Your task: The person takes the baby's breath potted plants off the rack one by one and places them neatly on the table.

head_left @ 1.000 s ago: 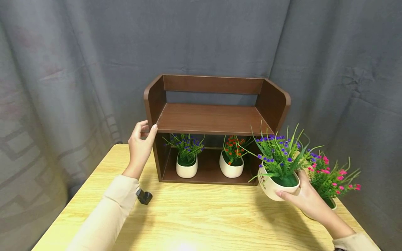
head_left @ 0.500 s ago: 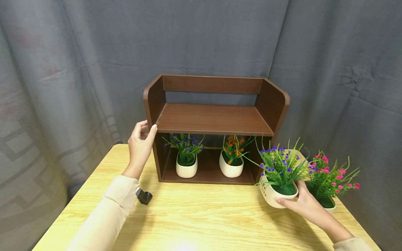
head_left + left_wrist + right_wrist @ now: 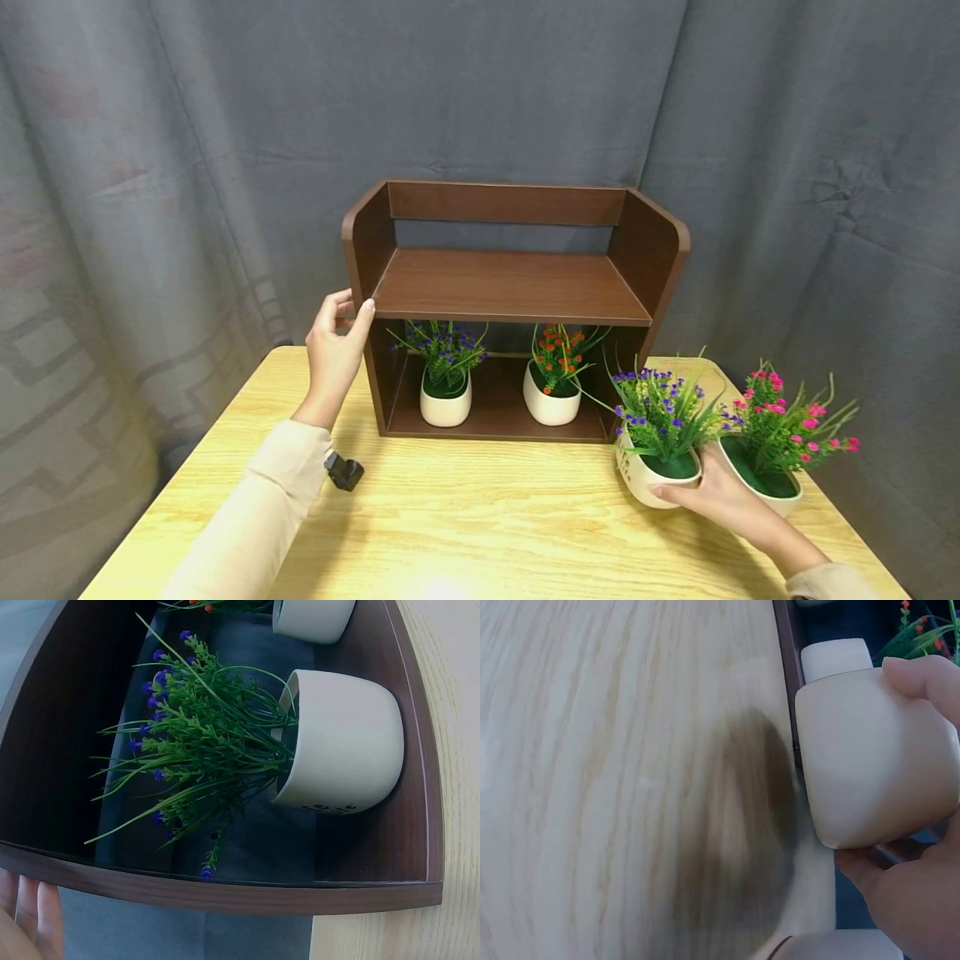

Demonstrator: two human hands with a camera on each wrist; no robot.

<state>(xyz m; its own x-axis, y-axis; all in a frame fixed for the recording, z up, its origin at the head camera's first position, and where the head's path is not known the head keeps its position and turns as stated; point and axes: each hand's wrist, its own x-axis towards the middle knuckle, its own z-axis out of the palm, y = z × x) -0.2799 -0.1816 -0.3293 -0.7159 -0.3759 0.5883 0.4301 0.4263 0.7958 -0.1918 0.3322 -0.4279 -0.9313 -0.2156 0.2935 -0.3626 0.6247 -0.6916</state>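
While its white pot sits in the person's right hand (image 3: 716, 497), a plant with purple flowers (image 3: 654, 482) is in front of the right end of a brown wooden shelf unit (image 3: 510, 287), over the right part of the table (image 3: 465, 500). The right hand grasps the pot from its right side, the thumb pressed against the front. Dark lettering, only partly readable, marks the pot's left side. Whether its base touches the table cannot be told.

Just to the right of that hand, a plant with pink flowers (image 3: 776, 446) stands in another white pot, near the table's right edge.

The shelf unit stands on the table with an upper board and a lower compartment. The left hand (image 3: 333, 354) grips its left side panel, thumb on the front edge at the level of the upper board, fingers on the outside. Inside the lower compartment, two white pots stand upright and apart: a second purple-flowered plant (image 3: 446, 407) on the left and an orange-red-flowered plant (image 3: 553, 404) on the right.

A small black device (image 3: 345, 472) sits at the cuff of the beige left sleeve (image 3: 258, 500). Grey curtains (image 3: 517, 92) hang behind everything.
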